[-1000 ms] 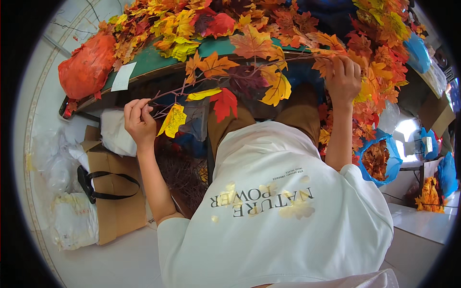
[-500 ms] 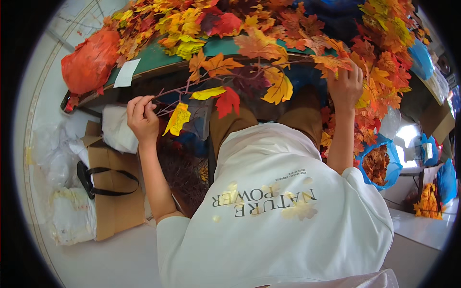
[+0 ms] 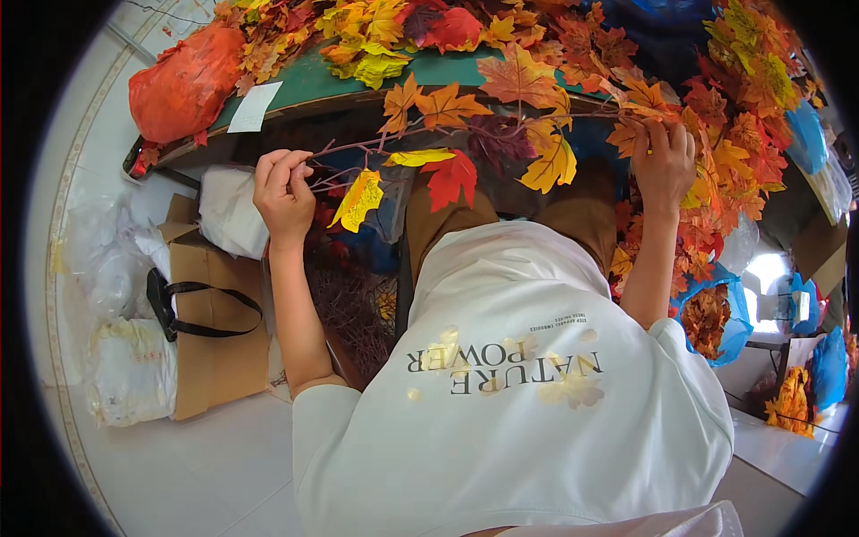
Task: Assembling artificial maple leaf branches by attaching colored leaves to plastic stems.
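Observation:
An artificial maple branch (image 3: 358,146) stretches across the front of the table between my two hands. My left hand (image 3: 286,192) is closed on its bare stem end, thumb and fingers pinched together. At the leafy other end, the fingers of my right hand (image 3: 664,168) are closed round the branch beside an orange leaf. From the stem hang a yellow leaf (image 3: 360,200), a red leaf (image 3: 450,179) and a dark purple leaf (image 3: 501,141). Larger orange leaves (image 3: 519,76) stand up from it.
Loose autumn leaves (image 3: 367,27) cover the green tabletop (image 3: 313,80), spilling down at the right. A red bag (image 3: 183,85) and a white paper (image 3: 255,107) lie at the left. A cardboard box (image 3: 219,331) stands on the floor, and a blue bag of leaves (image 3: 735,313) stands right.
The whole view has shifted, so the table, hands and branch all sit slightly further right. Both hands keep their hold on the branch.

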The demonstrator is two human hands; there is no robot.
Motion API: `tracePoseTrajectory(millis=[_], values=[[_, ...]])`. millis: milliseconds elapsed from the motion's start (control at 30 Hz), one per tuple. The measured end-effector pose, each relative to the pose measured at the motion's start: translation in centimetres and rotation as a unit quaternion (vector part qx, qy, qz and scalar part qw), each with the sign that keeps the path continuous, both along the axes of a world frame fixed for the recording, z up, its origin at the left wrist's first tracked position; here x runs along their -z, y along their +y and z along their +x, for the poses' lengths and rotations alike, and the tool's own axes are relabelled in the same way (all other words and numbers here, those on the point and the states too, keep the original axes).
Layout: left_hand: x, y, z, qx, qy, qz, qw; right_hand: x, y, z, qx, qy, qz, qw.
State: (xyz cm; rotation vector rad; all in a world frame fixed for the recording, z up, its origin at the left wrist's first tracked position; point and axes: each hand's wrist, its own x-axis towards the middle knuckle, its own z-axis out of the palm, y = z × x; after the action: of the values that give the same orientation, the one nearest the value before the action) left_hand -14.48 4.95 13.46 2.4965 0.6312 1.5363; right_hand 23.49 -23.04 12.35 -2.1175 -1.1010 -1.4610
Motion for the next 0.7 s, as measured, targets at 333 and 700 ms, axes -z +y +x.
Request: tracePoseTrajectory(millis=[333, 700], values=[[-0.5, -0.5, 0.1, 0.025, 0.021, 0.004, 0.999, 0.4, 0.0, -0.1, -0.012, 0.047, -0.012, 0.999], [-1.7, -1.9, 1.2, 0.167, 0.074, -0.101, 0.978, 5.0, 0.5, -0.3, -0.029, 0.339, -0.364, 0.867]])
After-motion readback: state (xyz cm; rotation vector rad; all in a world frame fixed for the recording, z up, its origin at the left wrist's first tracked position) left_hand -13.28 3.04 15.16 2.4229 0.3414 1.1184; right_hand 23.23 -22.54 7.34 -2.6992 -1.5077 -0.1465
